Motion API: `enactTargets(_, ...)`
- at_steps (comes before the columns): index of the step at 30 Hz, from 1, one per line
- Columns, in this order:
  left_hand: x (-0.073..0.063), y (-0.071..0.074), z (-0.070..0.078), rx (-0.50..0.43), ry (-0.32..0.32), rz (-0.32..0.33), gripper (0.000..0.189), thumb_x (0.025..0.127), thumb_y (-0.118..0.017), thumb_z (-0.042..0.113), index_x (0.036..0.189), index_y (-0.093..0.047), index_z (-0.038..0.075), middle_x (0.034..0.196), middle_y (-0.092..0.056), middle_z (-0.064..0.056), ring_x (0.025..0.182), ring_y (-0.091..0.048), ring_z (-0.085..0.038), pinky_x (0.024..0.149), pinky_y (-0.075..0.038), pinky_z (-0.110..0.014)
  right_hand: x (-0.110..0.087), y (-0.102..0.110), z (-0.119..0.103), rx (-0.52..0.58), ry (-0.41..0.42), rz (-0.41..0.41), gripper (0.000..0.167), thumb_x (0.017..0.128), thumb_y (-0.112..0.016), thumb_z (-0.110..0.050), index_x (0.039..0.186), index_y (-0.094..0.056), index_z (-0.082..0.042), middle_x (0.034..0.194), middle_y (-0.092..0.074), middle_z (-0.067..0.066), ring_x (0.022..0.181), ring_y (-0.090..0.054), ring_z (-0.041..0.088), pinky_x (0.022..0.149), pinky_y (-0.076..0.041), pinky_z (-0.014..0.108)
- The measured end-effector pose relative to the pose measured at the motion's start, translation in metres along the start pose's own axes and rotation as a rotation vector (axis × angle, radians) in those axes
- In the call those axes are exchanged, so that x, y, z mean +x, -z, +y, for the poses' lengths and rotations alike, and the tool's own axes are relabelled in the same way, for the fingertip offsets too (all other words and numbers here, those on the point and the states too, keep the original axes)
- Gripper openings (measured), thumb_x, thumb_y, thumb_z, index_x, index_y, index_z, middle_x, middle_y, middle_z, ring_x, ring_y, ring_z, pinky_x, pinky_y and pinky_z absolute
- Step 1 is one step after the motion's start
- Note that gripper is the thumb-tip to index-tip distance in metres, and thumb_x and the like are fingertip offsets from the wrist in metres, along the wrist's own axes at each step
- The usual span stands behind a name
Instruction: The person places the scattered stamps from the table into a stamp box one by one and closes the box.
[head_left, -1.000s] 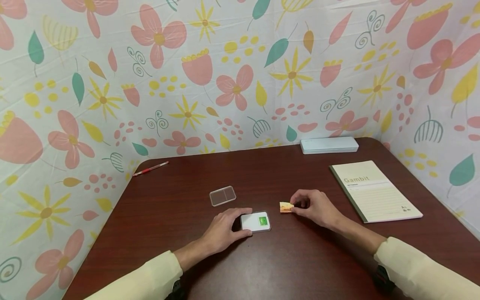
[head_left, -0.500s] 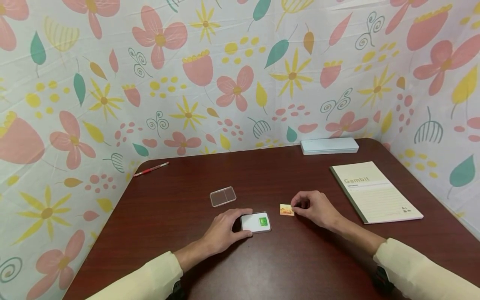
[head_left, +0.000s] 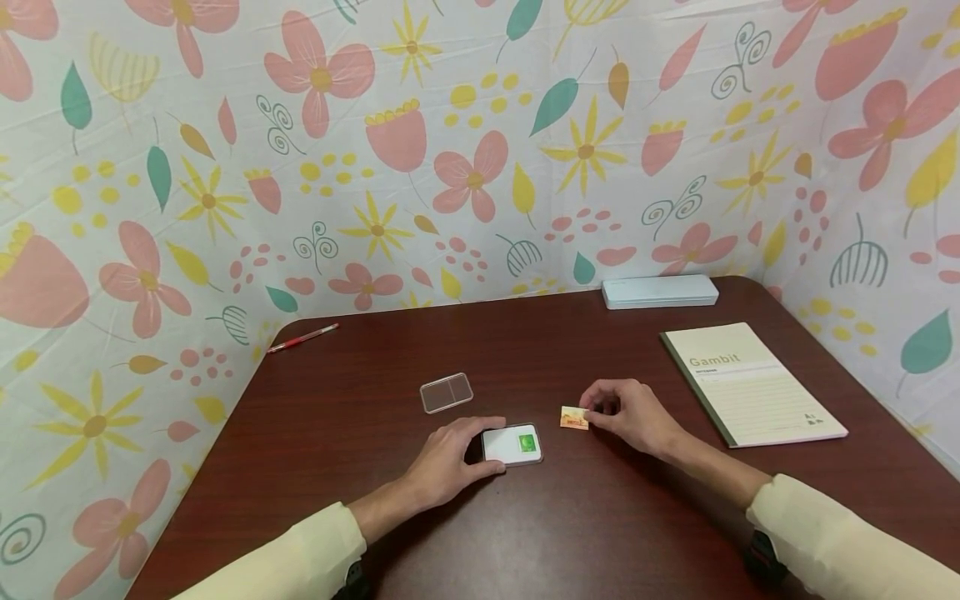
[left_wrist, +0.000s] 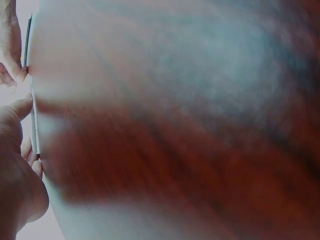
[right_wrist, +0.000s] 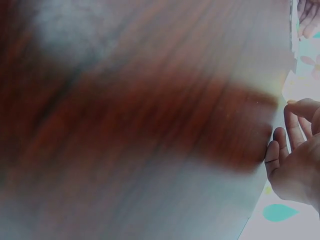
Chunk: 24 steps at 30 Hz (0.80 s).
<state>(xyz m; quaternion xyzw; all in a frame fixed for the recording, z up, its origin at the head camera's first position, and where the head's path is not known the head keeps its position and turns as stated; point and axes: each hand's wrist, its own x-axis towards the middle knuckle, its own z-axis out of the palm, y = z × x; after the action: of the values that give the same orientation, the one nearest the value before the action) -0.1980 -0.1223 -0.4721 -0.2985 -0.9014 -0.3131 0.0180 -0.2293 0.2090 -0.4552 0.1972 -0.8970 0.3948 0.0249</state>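
In the head view my left hand (head_left: 442, 460) grips a small flat clear case (head_left: 495, 450) by its left end, thumb on the near edge and fingers on the far edge. White backing fills the case, and a green stamp (head_left: 528, 443) lies on its right part. My right hand (head_left: 632, 417) pinches the right edge of a small yellow-orange stamp (head_left: 573, 418) between thumb and index finger, just right of the case. Its printed face shows upward. The left wrist view catches the case (left_wrist: 34, 122) edge-on beside the left hand.
A clear rectangular lid (head_left: 446, 393) lies behind the left hand. A red pen (head_left: 302, 337) rests at the back left, a pale blue box (head_left: 660, 292) at the back right. The notebook (head_left: 750, 387) lies right of the right hand; floral cloth (head_left: 465, 167) hangs behind the table.
The yellow-orange stamp has turned from tilted and partly curled to flatter, its printed face now more visible. The left hand and the case have stayed in place.
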Motion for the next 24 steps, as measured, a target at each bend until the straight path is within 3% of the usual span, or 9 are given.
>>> enactTargets(13,0.0,0.0,0.0,0.007,-0.006,0.004,0.056,0.092,-0.087,0.026,0.143,-0.066,0.015,0.138,-0.068,0.0,0.127,-0.063,-0.019,0.102,-0.051,-0.044,0.001,0.001,-0.001,0.003,-0.002,0.003,0.016,0.093,-0.081,0.0,0.096,-0.076,-0.015,0.085,-0.066,-0.004,0.078,-0.056,0.018,0.068,-0.046,0.026)
enactTargets(24,0.0,0.001,0.002,0.011,-0.002,-0.001,0.057,0.092,-0.087,0.026,0.143,-0.065,0.014,0.139,-0.068,-0.001,0.128,-0.063,-0.019,0.102,-0.051,-0.045,0.01,0.006,-0.016,0.009,0.018,0.016,0.014,0.093,-0.081,-0.002,0.095,-0.077,-0.016,0.087,-0.069,-0.003,0.079,-0.058,0.019,0.071,-0.048,0.027)
